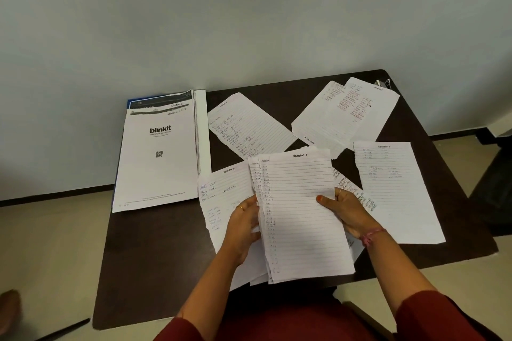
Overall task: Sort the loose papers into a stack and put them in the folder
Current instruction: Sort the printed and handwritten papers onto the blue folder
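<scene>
Gathering is the step in hand: we hold a partial stack [299, 216] of lined sheets, topped by a page headed "Section 1", just above the near middle of the dark table [155, 271]. Our left hand [243, 227] grips the stack's left edge, fingers curled behind and thumb in front; our right hand [346, 212] pinches its right edge, thumb pressed flat on the top page. Neither hand is free.

We take the stack as our landmark. Just left of it and partly under it lies a sheet headed "Section 3" [224, 196]. Beyond it, toward the wall, lies a slanted handwritten page [249, 127]. Beyond and to the right sit two overlapping sheets with red writing [349, 113]. Right of it lies another lined sheet [393, 191], and a scribbled page [357, 196] peeks out from under our right hand. Far left of the stack, at the table's left edge, lies the folder [133, 104], open, with a white "blinkit" sheet [158, 160] lying on it.

We judge the task partly done: several loose sheets are not yet collected. The next move calls for freeing one hand while the other keeps the stack squared, then lifting the nearest loose sheet onto it. The edges look uneven, so we should tap them level before carrying the stack to the folder.
</scene>
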The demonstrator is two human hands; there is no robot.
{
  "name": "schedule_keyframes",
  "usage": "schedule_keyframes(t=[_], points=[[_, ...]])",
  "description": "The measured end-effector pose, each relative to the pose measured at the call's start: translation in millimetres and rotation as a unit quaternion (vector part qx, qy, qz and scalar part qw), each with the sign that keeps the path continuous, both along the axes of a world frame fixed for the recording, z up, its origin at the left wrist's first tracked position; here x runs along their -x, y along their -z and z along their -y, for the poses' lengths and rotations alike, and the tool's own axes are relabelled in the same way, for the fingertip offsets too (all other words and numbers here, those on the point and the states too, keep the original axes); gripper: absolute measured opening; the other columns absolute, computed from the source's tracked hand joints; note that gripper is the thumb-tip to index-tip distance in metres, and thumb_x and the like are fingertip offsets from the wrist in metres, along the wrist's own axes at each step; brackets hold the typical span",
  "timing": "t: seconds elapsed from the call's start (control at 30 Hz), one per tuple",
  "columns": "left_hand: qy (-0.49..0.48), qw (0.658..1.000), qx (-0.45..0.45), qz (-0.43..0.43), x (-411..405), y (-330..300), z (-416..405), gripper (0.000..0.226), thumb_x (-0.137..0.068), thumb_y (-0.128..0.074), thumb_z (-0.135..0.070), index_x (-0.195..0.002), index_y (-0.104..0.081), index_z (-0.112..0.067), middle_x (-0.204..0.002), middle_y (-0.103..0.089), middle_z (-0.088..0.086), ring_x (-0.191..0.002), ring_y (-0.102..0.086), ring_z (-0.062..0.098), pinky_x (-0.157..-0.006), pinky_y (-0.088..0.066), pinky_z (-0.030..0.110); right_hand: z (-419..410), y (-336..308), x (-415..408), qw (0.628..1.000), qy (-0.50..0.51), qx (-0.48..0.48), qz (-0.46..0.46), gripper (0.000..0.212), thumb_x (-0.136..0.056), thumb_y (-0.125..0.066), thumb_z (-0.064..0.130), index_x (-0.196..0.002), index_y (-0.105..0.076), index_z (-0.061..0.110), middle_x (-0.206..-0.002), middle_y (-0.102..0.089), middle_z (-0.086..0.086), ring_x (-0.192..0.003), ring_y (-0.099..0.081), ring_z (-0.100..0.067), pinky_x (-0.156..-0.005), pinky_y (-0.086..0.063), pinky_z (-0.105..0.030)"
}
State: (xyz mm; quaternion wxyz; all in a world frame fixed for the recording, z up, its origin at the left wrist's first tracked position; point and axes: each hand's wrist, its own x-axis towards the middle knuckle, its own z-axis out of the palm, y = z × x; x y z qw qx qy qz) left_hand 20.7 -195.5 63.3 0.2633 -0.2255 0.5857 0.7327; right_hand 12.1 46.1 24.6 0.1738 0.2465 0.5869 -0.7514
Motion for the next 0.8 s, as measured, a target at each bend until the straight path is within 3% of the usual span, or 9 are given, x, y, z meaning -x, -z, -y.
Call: schedule_keyframes(t=[0.1, 0.3, 0.43, 0.57, 0.8], points=[[-0.02, 1.0, 0.013, 0.005, -3.2, 5.4, -1.6, 0.022, -0.096, -0.052, -0.035, -0.111, -0.063, -0.023, -0.095, -0.074, -0.003, -0.092, -0.067, 0.018, -0.084, -0.054, 0.042, 4.7, 6.8, -1.6, 1.0, -0.013, -0.022, -0.013, 0.031, -0.088, -0.061, 0.0, -0.119, -0.061, 0.004, -0.118, -0.067, -0.012, -0.108, -0.065, -0.025, -0.09, -0.054, -0.033], [-0.051, 0.998, 0.044, 0.005, -9.1, 14.8, -5.7, 0.023, -0.098, -0.05, -0.016, -0.12, -0.055, -0.017, -0.105, -0.072, 0.002, -0.096, -0.068, 0.022, -0.085, -0.056, 0.041, 18.4, 13.2, -4.6, 0.999, -0.019, -0.032, -0.04, 0.039, -0.087, -0.062, -0.003, -0.119, -0.058, 0.018, -0.122, -0.065, -0.006, -0.113, -0.061, -0.019, -0.099, -0.049, -0.036], [-0.077, 0.996, 0.051, 0.011, -11.7, 18.4, -6.7, 0.021, -0.098, -0.046, -0.01, -0.116, -0.056, -0.014, -0.107, -0.07, 0.007, -0.097, -0.067, 0.024, -0.082, -0.056, 0.036, 24.0, 15.5, -7.9, 0.998, -0.034, -0.037, -0.044, 0.051, -0.086, -0.063, -0.002, -0.133, -0.05, 0.015, -0.126, -0.063, -0.004, -0.118, -0.059, -0.019, -0.102, -0.046, -0.038], [-0.083, 0.994, 0.072, 0.009, -17.0, 21.7, -5.3, 0.018, -0.098, -0.047, -0.013, -0.112, -0.057, -0.014, -0.105, -0.069, 0.006, -0.095, -0.066, 0.022, -0.077, -0.055, 0.032, 29.2, 18.0, -16.7, 0.998, -0.039, -0.038, -0.034, 0.052, -0.087, -0.062, -0.002, -0.134, -0.048, 0.016, -0.127, -0.062, -0.004, -0.116, -0.059, -0.017, -0.099, -0.049, -0.035], [-0.076, 0.993, 0.088, 0.016, -23.9, 28.0, -4.5, 0.02, -0.097, -0.049, -0.012, -0.115, -0.056, -0.01, -0.107, -0.069, 0.009, -0.099, -0.066, 0.026, -0.083, -0.056, 0.037, 39.4, 28.2, -31.5, 0.992, -0.057, -0.108, -0.032, 0.054, -0.088, -0.064, 0.004, -0.137, -0.045, 0.016, -0.129, -0.059, 0.0, -0.121, -0.055, -0.017, -0.106, -0.043, -0.04]])
